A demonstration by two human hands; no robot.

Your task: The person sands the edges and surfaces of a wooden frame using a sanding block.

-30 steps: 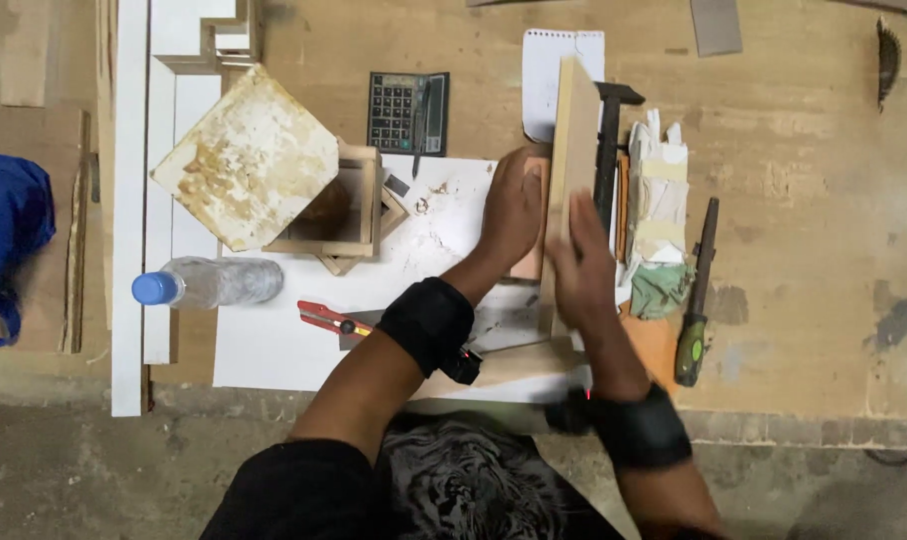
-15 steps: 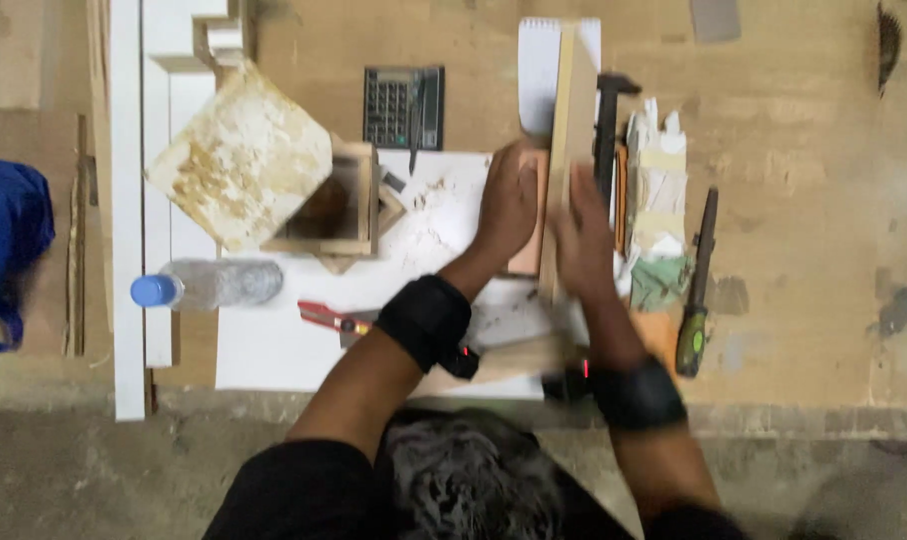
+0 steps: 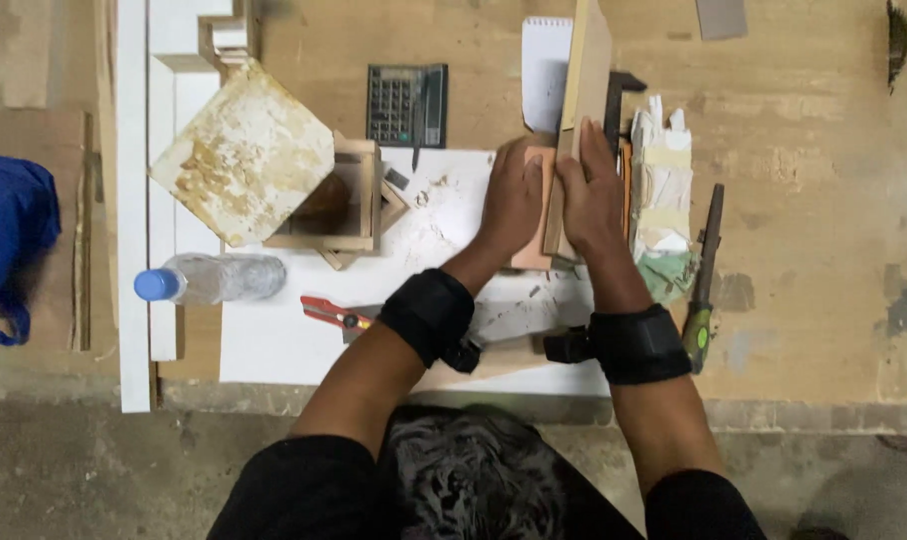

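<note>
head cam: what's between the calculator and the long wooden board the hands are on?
In the head view, a white spiral notepad lies between the calculator and the long wooden board. The board's edge overlaps the notepad's right side; bare tabletop separates notepad and calculator.

Under my left hand (image 3: 512,200) and right hand (image 3: 592,195) the board (image 3: 584,90) is pale, matt, smooth wood, standing on white matt paper (image 3: 274,340) over the rough, stained wooden worktop (image 3: 824,250), near a clear plastic bottle (image 3: 214,279).
</note>
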